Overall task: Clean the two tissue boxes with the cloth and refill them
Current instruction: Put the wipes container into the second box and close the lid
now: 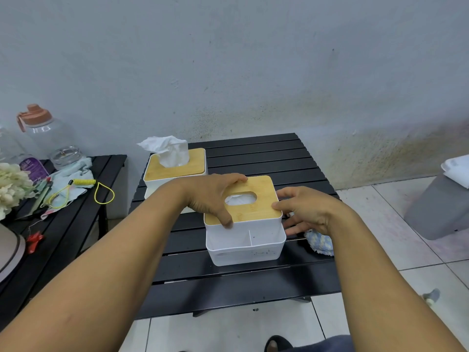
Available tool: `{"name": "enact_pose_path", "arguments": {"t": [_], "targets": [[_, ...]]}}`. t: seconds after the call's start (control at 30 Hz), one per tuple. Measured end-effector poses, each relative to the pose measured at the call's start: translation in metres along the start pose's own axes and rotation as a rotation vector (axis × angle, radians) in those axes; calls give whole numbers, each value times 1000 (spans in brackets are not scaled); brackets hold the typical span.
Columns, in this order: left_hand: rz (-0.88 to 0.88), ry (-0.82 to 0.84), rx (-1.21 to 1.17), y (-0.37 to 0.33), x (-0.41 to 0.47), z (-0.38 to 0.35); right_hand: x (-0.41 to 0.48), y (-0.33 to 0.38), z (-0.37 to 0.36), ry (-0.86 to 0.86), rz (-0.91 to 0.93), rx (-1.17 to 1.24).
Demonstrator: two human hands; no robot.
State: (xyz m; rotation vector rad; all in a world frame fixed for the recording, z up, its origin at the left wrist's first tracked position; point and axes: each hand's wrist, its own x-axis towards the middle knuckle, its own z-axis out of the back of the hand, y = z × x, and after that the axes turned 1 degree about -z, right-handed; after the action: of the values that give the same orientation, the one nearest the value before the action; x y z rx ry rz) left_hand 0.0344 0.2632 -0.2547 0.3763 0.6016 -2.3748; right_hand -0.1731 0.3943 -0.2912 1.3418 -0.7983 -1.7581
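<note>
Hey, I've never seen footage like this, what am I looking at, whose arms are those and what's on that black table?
No machine here: one camera worn on a person's head looks down at their own bare arms. The left hand grips the wooden lid of the near tissue box; the right hand touches the lid's right edge. White tissue shows through the slot. Behind, on the black slatted table, stands the far tissue box with a sheet sticking up. A blue and white cloth lies by the right wrist.
</note>
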Motion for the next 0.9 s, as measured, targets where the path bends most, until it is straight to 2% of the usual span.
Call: {"name": "enact_pose_path", "arguments": {"t": [0.33,0.37,0.5,0.63,0.77,0.9], "targets": [[-13,-41,-88,-1,-8,-7,4,6,-10,-101,-38,-5],[-21,-90,-148,1,-9,-10,3,6,-10,-102,-42,-3],[54,-479,-580,18,-20,-41,1,6,-8,-90,-50,12],[181,-631,-855,16,-27,-71,1,7,-11,-102,-59,11],[324,-896,-848,12,-23,-84,2,8,-15,-119,-75,21],[344,-944,-799,6,-24,-88,1,7,-14,-120,-78,29]]}}
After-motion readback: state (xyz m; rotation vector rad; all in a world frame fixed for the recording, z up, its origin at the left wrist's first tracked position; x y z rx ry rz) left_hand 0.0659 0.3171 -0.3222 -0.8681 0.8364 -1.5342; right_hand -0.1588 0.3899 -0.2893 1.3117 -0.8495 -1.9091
